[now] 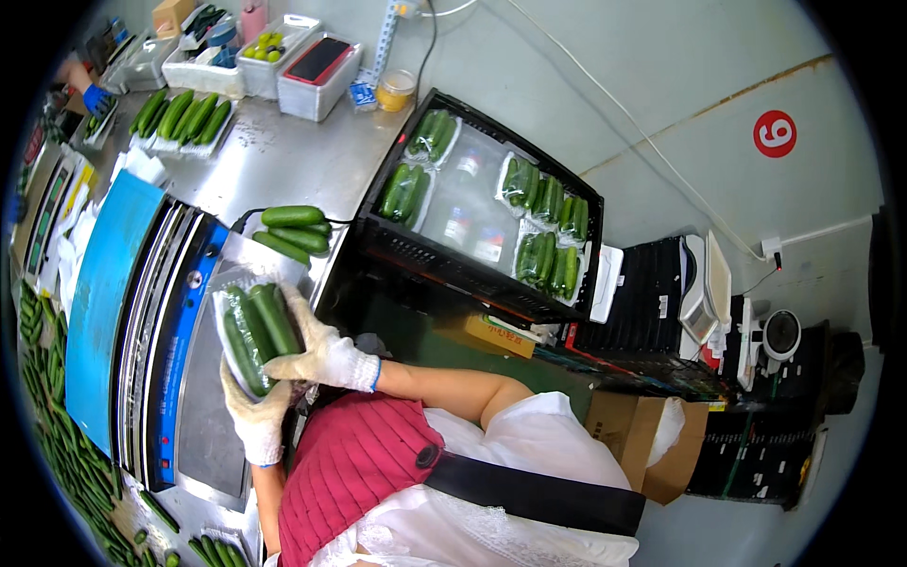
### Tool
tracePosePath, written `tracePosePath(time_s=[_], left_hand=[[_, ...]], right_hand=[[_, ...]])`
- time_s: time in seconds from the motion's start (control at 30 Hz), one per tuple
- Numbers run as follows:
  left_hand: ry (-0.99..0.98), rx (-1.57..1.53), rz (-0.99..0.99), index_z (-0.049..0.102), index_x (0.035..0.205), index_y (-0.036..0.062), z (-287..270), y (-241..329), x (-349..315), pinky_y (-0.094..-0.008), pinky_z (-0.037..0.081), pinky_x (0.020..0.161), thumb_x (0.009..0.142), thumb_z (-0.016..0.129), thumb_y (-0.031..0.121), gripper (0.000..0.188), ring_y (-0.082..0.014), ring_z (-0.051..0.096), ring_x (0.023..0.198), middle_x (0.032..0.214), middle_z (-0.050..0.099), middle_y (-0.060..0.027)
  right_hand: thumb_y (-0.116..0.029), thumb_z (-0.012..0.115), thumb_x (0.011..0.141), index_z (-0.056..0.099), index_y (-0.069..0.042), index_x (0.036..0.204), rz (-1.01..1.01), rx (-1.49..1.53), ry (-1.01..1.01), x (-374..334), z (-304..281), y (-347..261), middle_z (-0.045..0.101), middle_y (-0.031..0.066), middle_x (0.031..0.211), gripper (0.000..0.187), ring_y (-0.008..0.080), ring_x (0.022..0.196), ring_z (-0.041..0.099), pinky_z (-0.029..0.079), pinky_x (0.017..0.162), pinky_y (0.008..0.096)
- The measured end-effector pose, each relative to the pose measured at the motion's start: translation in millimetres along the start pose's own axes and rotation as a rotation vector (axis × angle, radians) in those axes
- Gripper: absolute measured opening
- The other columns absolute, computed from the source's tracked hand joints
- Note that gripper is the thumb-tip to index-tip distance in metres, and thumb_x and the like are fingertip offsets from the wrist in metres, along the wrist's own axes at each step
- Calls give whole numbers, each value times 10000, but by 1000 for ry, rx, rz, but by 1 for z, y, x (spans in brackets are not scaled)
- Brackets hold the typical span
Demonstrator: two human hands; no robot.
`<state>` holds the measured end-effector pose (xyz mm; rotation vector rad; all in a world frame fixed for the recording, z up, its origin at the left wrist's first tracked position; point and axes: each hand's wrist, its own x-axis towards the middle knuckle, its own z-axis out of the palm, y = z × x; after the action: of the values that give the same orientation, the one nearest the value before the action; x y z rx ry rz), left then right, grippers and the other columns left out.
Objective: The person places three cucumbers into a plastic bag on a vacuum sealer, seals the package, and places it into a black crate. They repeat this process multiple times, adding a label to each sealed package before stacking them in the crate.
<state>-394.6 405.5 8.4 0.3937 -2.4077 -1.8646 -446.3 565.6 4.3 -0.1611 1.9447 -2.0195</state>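
Both of my hands wear pale knit work gloves. Between them is a tray of cucumbers (251, 335) wrapped in clear film, tilted up over the metal plate of a blue wrapping machine (194, 378). My left hand (255, 416) grips the pack's lower end. My right hand (326, 352) holds its right side, the thumb lying across the film near the bottom. Several loose cucumbers (295, 230) rest on the steel table (293, 161) just beyond the pack. To the right stands a black crate (378, 231) with several wrapped cucumber packs on a clear layer of film or bags.
An unwrapped cucumber tray (179, 121) lies at the far left, near another person's blue-gloved hand (97, 100). Loose cucumbers (71, 454) cover the left side. White bins (319, 90), one with a phone on top, line the back. Boxes and stacked black crates (642, 283) stand right.
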Motion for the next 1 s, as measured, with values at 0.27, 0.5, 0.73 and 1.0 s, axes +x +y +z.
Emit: tracePosePath(time_s=[0.27,0.5,0.73,1.0], left_hand=[[-542,-596,-193,312,1478,17,87,40,-7,-342,558,821,859,678,92,723,-230,637,980,1269,552,-173],[-405,-280,-403,498,1331,-19,101,15,-26,-298,530,817,877,608,26,469,-170,631,908,1116,639,-131],[-383,-240,-467,514,1309,-30,119,16,-35,-294,515,844,868,622,31,458,-165,624,913,1089,644,-113],[-371,-221,-477,524,1301,-24,123,17,-26,-293,513,836,887,618,50,431,-159,621,909,1086,649,-111]], right_hand=[[-235,808,789,161,-71,1540,230,567,356,3,-192,-42,356,196,1482,1005,354,1317,421,558,884,562],[-343,800,768,249,-17,1521,152,-247,1036,71,-439,31,533,266,1319,989,337,1150,566,533,824,392],[-383,788,759,307,57,1481,151,-427,1100,117,-488,71,444,245,1448,973,328,1315,459,362,1087,349],[-391,776,761,296,15,1485,250,-591,1046,119,-465,52,447,293,1426,959,399,1227,537,419,1048,405]])
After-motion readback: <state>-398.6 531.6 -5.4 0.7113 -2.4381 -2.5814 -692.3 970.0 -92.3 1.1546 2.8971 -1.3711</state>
